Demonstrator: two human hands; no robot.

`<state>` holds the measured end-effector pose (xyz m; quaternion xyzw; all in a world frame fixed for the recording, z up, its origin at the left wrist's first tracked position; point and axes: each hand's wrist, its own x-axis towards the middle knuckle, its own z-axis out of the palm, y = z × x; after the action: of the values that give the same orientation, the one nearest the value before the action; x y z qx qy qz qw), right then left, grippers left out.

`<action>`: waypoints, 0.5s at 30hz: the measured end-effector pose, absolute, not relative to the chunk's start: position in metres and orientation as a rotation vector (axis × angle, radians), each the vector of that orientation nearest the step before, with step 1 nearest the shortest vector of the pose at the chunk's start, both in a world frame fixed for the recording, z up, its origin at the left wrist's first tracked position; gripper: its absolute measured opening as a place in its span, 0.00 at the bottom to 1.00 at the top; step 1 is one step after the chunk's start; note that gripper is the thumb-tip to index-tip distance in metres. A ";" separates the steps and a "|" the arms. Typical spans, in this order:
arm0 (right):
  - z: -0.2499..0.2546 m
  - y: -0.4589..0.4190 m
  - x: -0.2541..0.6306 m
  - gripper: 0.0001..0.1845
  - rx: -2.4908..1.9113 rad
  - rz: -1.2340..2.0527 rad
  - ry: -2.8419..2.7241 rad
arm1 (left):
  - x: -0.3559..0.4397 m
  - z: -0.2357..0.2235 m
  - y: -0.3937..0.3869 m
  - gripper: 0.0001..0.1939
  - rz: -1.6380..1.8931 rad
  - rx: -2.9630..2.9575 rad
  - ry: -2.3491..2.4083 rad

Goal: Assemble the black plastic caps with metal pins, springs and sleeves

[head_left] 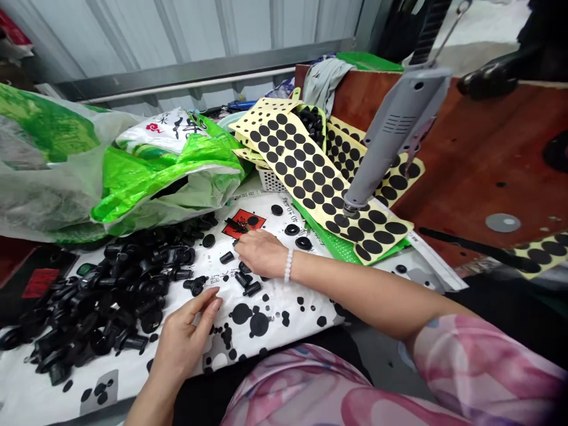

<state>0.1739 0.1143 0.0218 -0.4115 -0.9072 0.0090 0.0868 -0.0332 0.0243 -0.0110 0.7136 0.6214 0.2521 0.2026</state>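
Note:
My right hand [261, 253], with a bead bracelet on its wrist, reaches over the white printed sheet [284, 302]. Its fingers curl down; what they grip, if anything, is mostly hidden. Just beyond them a thin black piece [236, 223] lies on a red printed diamond. Small black plastic cylinders [252, 289] lie below and beside that hand. My left hand [186, 331] is nearer to me, thumb and index finger slightly apart with nothing visible between them. Close to its fingertips is a black knob-like part [195, 286]. Round black caps [303, 242] lie right of my right hand.
A heap of black plastic parts [110, 296] covers the left side. Behind it are green and white plastic bags [173, 171]. Sheets of round black stickers [310, 171] lean on a white basket [270, 179]. A grey electric screwdriver [390, 130] hangs at the right, before a reddish-brown board [488, 160].

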 end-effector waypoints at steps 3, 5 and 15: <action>0.026 0.121 0.158 0.09 -1.155 0.070 -2.743 | -0.034 -0.016 0.027 0.25 0.713 1.953 1.766; 0.026 0.124 0.148 0.10 -1.072 0.093 -2.781 | -0.034 -0.022 0.028 0.26 0.750 1.886 1.843; 0.023 0.141 0.148 0.10 -1.241 0.043 -2.640 | -0.035 -0.036 0.019 0.23 0.957 1.745 1.763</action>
<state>0.1477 0.1411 0.0233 -0.4225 -0.8993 0.0145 0.1118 -0.0351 0.0194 -0.0357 0.6373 0.6438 0.3497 0.2391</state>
